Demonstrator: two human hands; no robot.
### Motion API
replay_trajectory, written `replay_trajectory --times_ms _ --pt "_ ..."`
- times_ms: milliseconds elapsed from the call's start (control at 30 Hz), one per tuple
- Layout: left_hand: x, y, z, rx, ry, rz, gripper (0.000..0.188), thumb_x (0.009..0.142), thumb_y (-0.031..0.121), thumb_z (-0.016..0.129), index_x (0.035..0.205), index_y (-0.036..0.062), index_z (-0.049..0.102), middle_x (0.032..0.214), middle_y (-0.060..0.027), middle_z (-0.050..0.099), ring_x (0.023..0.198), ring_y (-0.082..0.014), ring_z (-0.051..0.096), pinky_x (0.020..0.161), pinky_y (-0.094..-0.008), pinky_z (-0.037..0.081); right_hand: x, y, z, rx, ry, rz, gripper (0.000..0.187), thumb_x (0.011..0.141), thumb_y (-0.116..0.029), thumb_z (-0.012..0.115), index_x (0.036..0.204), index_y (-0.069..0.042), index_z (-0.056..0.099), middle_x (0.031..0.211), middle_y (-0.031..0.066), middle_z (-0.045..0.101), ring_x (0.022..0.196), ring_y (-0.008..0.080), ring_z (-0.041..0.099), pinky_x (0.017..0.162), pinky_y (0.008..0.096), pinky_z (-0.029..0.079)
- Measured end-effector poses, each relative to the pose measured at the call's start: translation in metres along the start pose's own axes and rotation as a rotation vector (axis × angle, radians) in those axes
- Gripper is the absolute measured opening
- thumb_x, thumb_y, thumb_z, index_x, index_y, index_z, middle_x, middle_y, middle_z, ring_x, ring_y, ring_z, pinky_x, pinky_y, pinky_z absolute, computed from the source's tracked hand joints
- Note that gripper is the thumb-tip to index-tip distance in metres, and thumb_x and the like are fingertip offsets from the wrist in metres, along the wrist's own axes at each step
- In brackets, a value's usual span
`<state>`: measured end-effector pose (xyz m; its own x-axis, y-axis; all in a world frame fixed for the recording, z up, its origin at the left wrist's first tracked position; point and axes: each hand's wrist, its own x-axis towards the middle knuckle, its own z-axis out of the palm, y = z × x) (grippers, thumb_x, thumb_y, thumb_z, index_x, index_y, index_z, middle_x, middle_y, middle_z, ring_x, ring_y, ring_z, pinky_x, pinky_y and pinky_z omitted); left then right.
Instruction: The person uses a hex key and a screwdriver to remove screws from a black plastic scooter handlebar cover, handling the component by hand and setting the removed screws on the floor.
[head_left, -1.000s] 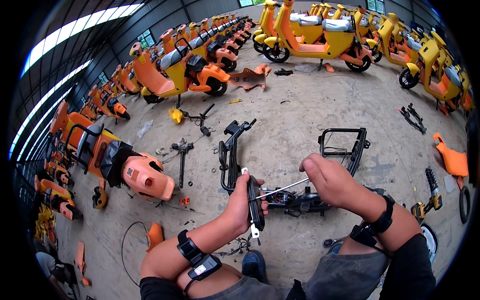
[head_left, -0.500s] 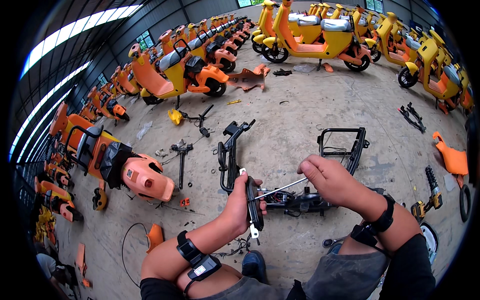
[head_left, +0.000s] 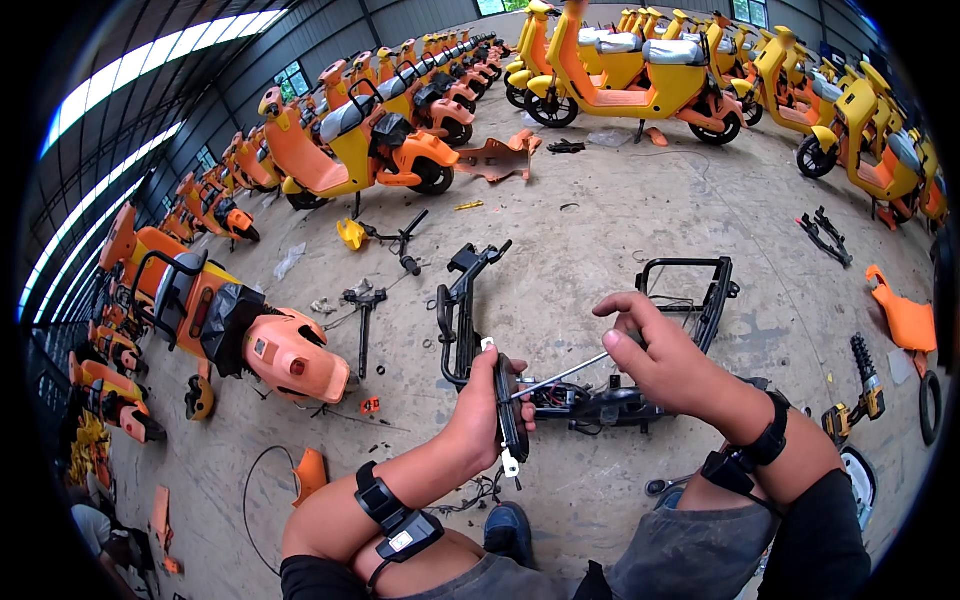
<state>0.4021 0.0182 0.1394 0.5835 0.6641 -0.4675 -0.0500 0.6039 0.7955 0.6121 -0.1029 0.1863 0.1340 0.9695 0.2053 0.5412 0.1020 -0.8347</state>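
Note:
My left hand (head_left: 476, 412) is wrapped round a flat, long black part (head_left: 513, 430) with a white tab at each end, held upright in front of me. From its face a thin metal screwdriver (head_left: 565, 376) slants up to my right hand (head_left: 662, 362). The handle is hidden inside that hand. My right thumb lies by the shaft, while the index finger is lifted away from it. Below and beyond both hands, a black scooter frame (head_left: 600, 405) with wiring lies on the floor.
An orange scooter (head_left: 290, 350) lies tipped at left. A handlebar assembly (head_left: 405, 245) and a fork (head_left: 364, 320) lie beyond the frame. To the right are a yellow cordless drill (head_left: 858, 405), an orange panel (head_left: 905, 315) and a tyre (head_left: 930, 405). Rows of scooters (head_left: 640, 85) stand behind.
My right hand's fingers have loosened and spread from a tight grip, the index finger lifting off. My left hand and the black part have barely moved.

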Motion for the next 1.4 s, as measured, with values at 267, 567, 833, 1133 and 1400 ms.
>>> replay_trajectory --times_ms 267,567,833,1133,1400 --pt "0.001 -0.001 -0.002 0.002 0.022 -0.002 0.059 0.096 0.062 0.042 0.115 0.0064 0.05 0.077 -0.0043 0.053 0.06 -0.0158 0.058 0.057 -0.0339 0.051 0.008 0.012 -0.008 0.045 -0.201 0.062 0.044 0.102 -0.032 0.046 0.135 -0.003 0.043 0.092 0.0065 0.055 0.086 0.0173 0.056 0.081 0.0342 0.047" --pt "0.002 0.0 0.002 -0.007 0.004 0.003 0.057 0.098 0.059 0.041 0.117 0.0057 0.048 0.076 -0.0057 0.055 0.061 -0.0192 0.058 0.058 -0.036 0.051 0.003 0.018 0.013 0.21 0.136 -0.182 0.036 0.102 -0.033 0.049 0.122 -0.004 0.052 0.079 0.0107 0.061 0.074 0.0222 0.06 0.073 0.0342 0.049" --pt "-0.001 0.0 -0.001 0.001 0.018 0.006 0.057 0.098 0.058 0.04 0.119 0.0055 0.048 0.076 -0.0056 0.055 0.061 -0.019 0.057 0.059 -0.0359 0.051 0.006 0.013 0.0 -0.076 -0.043 0.048 0.048 0.101 -0.035 0.05 0.136 -0.003 0.042 0.089 0.0051 0.055 0.083 0.0159 0.058 0.073 0.0337 0.048" --pt "0.0 -0.001 0.002 -0.009 0.016 0.004 0.057 0.097 0.06 0.042 0.115 0.0062 0.049 0.076 -0.0036 0.053 0.059 -0.016 0.058 0.056 -0.0344 0.051 0.007 0.005 -0.002 0.264 -0.141 0.211 0.045 0.102 -0.031 0.05 0.136 -0.003 0.043 0.086 0.0048 0.052 0.079 0.0117 0.055 0.068 0.0291 0.047" --pt "0.001 -0.001 0.0 0.003 -0.005 0.0 0.058 0.098 0.06 0.039 0.118 0.0061 0.047 0.075 -0.0051 0.055 0.061 -0.0188 0.057 0.06 -0.0355 0.051 0.007 0.013 0.002 0.154 0.013 0.021 0.044 0.103 -0.031 0.047 0.134 0.0 0.045 0.093 0.006 0.056 0.085 0.013 0.056 0.073 0.0308 0.047"
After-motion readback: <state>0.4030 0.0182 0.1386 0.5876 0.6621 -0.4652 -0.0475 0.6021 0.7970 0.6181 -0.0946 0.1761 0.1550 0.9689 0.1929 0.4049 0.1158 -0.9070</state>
